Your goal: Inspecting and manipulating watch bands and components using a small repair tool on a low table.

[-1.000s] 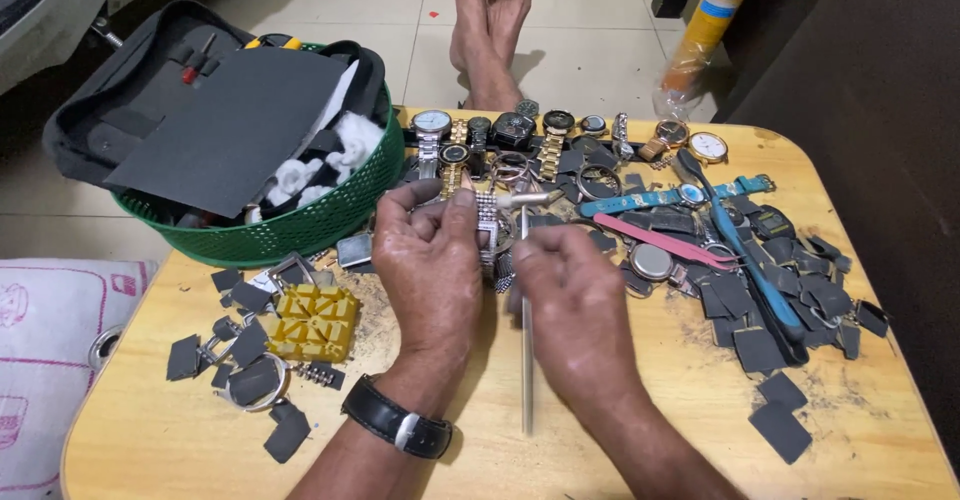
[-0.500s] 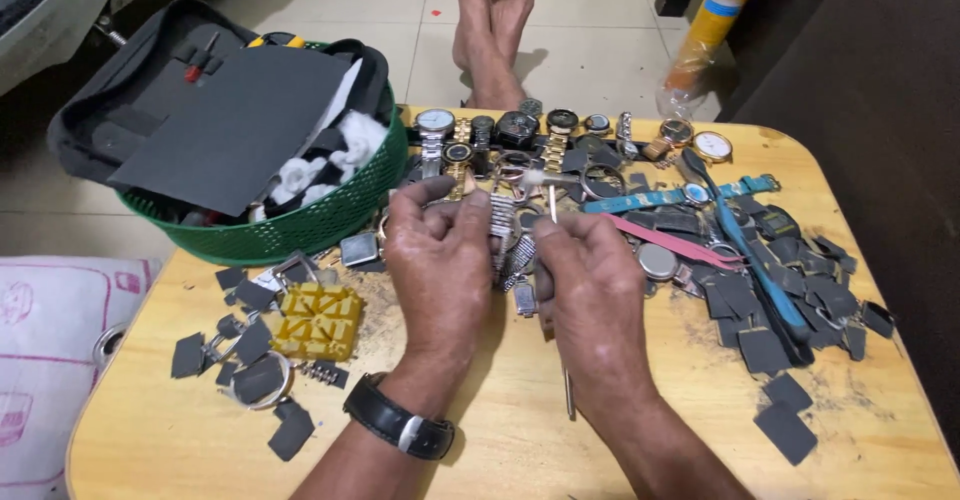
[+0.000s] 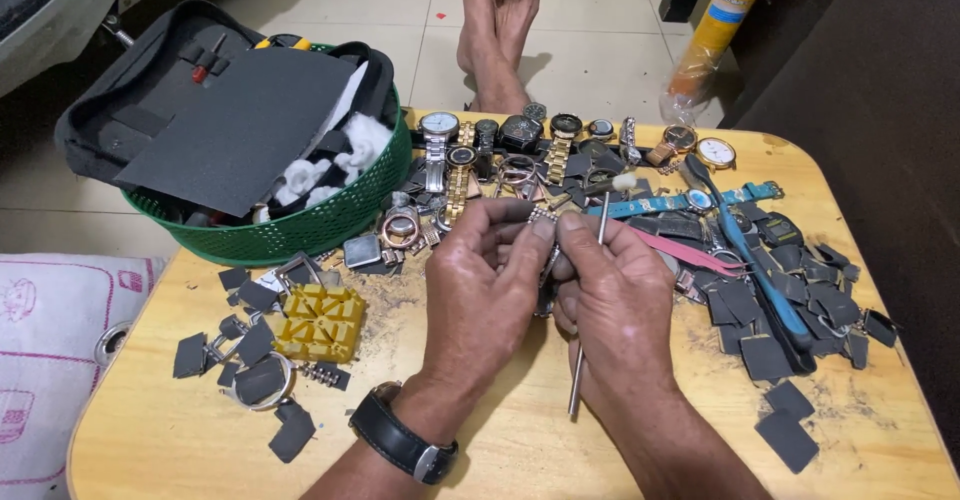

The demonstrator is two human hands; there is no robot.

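Note:
My left hand [image 3: 490, 280] and my right hand [image 3: 620, 295] meet over the middle of a wooden table [image 3: 160, 450]. Both pinch a silver metal watch bracelet [image 3: 545, 222] between thumbs and fingertips; most of it is hidden by my fingers. My right hand also holds a thin metal rod tool [image 3: 588, 310] that runs through the fist, its tip above the fingers and its end near the tabletop. A black wristwatch [image 3: 400, 440] is on my left wrist.
Several watches [image 3: 500, 145] and loose bands lie along the far edge. A green basket [image 3: 300, 225] with a dark case stands at the back left. A yellow holder block [image 3: 320, 322], dark grey pieces [image 3: 770, 360], blue tweezers [image 3: 755, 260] and someone's bare feet [image 3: 500, 20] are also in view.
Both hands have stayed together on the bracelet, shifting slightly right. The rod in my right hand has tilted a little and moved with the hand.

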